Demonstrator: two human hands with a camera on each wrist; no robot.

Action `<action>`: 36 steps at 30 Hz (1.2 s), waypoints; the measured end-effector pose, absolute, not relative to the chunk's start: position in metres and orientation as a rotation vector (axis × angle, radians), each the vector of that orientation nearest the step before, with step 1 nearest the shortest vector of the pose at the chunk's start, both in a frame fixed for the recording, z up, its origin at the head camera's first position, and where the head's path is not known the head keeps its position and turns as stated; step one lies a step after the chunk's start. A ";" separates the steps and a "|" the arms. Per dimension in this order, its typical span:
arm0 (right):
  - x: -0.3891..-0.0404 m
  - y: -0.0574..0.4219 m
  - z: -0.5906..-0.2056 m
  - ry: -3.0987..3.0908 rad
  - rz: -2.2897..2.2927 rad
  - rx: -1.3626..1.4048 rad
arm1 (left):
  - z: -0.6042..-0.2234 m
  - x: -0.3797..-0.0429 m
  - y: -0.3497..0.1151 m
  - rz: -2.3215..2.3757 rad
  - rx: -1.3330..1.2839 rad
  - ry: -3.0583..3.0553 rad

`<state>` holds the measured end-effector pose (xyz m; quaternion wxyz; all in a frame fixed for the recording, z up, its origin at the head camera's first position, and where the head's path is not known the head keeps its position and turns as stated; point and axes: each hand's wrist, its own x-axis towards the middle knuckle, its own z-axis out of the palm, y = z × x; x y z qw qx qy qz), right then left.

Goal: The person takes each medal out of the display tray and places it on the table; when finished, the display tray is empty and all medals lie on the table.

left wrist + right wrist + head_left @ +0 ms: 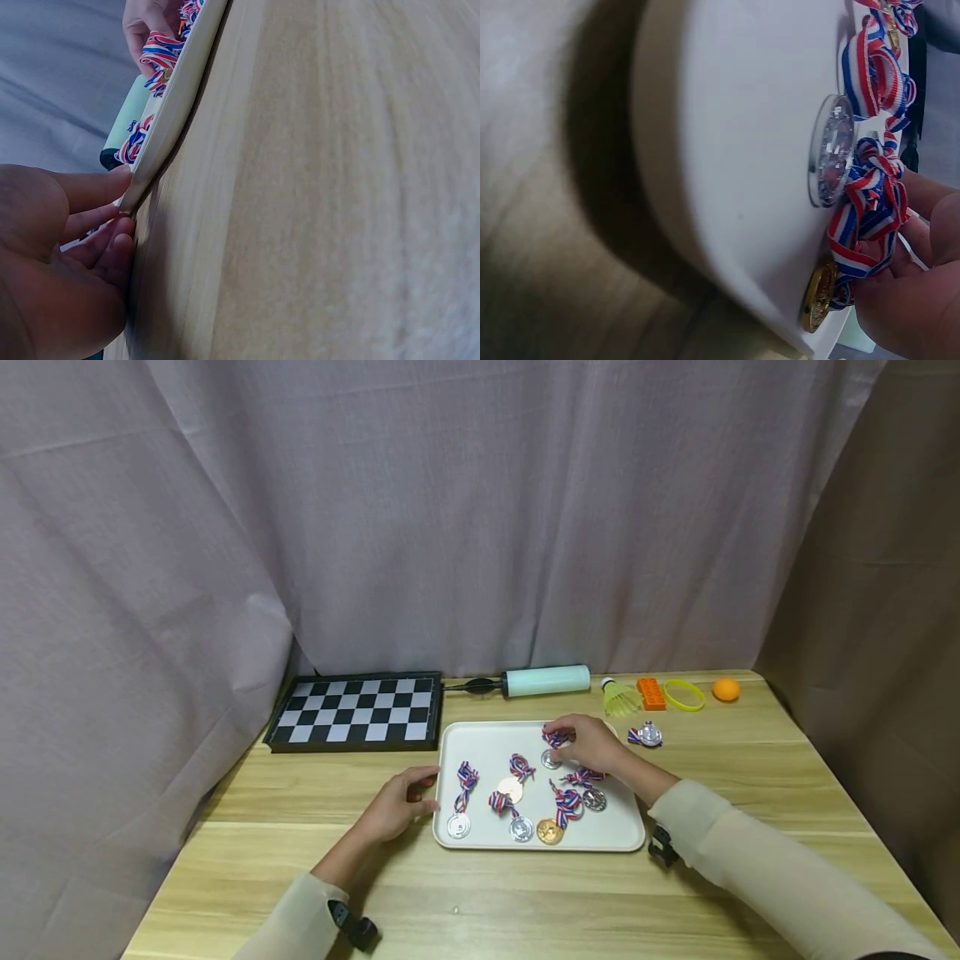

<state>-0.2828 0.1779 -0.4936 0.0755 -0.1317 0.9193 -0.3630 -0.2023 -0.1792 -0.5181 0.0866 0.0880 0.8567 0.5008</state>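
Left hand (396, 806) touches tray (491, 739), right hand (591, 745) pinches medal (551, 761)

Left hand (393, 806) at tray's (487, 735) left rim, thumb and fingertips touching it. Right hand (592, 747) above tray's far right part, fingers bent; right forearm (652, 779) crossing right rim.

From high behind the left hand (396, 803) and right hand (592, 747), the head camera faces forward-down; the wrist cameras look closely past each hand, turned sideways. All share the white tray (487, 737) beneath the right hand.
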 end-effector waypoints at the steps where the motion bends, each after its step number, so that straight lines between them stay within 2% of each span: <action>1: -0.283 0.178 -0.495 2.770 -1.071 -0.419 | -0.518 -0.202 -0.179 1.490 0.262 2.555; 15: -0.283 0.178 -0.499 2.799 -1.094 -0.559 | -0.515 -0.201 -0.178 1.494 0.279 2.555; 25: -0.283 0.176 -0.496 2.859 -1.075 -0.559 | -0.515 -0.201 -0.181 1.509 0.354 2.532; 36: -0.282 0.180 -0.470 2.806 -1.206 -0.465 | -0.515 -0.200 -0.182 1.517 0.349 2.529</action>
